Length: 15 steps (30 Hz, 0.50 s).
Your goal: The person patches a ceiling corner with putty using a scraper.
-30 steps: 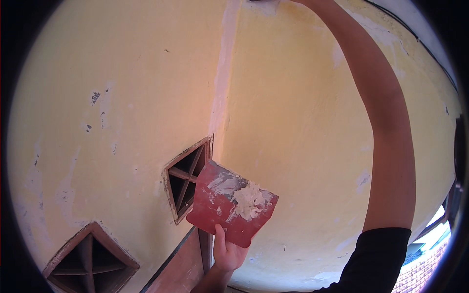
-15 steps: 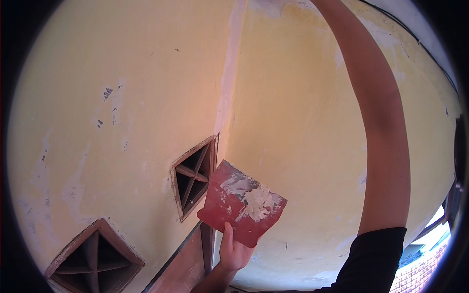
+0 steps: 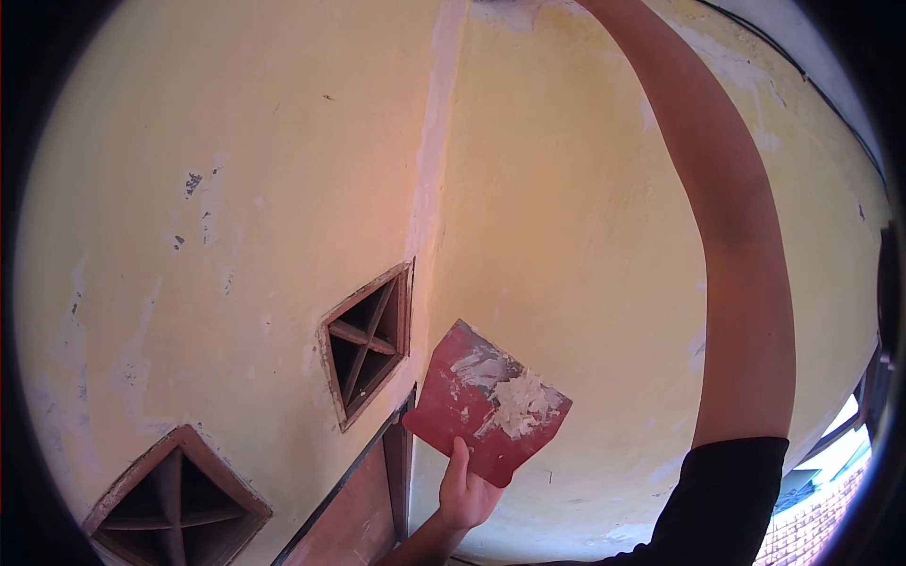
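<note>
Yellow wall point(image 3: 566, 236) behind everything. Right arm point(image 3: 731, 217) raised on the right; right hand past the upper edge, finger state cannot be told. Brown diamond-shaped vent point(image 3: 170, 514) near left; smaller latticed vent point(image 3: 364, 344) farther, left of centre. Red putty board point(image 3: 448, 410) right of it. Left hand point(image 3: 469, 495) grips its lower edge, thumb in front, other fingers largely hidden. Pale putty point(image 3: 524, 406) on board's right part.

Large vent point(image 3: 171, 500), brown frame, crossed bars, lower left. Smaller vent point(image 3: 366, 346), same build, just left of centre. Pinkish-brown panel point(image 3: 347, 530), bottom left of centre, dark upright post point(image 3: 398, 472) at its right. Black cable point(image 3: 805, 74) curving down upper right. Bright tiled surface point(image 3: 802, 530), lower right. Dark object point(image 3: 888, 292) at right edge, too blurred to identify.
</note>
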### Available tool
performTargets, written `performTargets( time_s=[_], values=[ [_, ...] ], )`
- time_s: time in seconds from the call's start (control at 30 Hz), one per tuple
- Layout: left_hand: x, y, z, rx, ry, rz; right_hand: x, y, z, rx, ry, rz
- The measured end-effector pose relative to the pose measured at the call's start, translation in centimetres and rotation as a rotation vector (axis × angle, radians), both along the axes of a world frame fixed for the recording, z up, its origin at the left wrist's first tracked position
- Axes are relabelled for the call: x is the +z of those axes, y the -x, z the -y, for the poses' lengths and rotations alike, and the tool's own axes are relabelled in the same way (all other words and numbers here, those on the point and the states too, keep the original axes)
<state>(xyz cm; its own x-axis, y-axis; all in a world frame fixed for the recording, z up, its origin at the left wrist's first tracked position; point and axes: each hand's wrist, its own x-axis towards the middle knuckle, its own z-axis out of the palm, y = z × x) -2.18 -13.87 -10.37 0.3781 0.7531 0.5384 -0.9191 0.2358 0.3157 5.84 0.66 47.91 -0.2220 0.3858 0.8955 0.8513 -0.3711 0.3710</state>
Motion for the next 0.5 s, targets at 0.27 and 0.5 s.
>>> performTargets(
  time_s=[0.27,0.5],
  values=[
    [1.3,0.9,1.7,0.035,-0.028,-0.021,2.0,-3.1,0.7,0.121,-0.004,0.091],
    [0.7,-0.8,4.2,0.123,0.008,-0.118,2.7,-6.3,-0.4,0.14,0.068,-0.027]
  ],
)
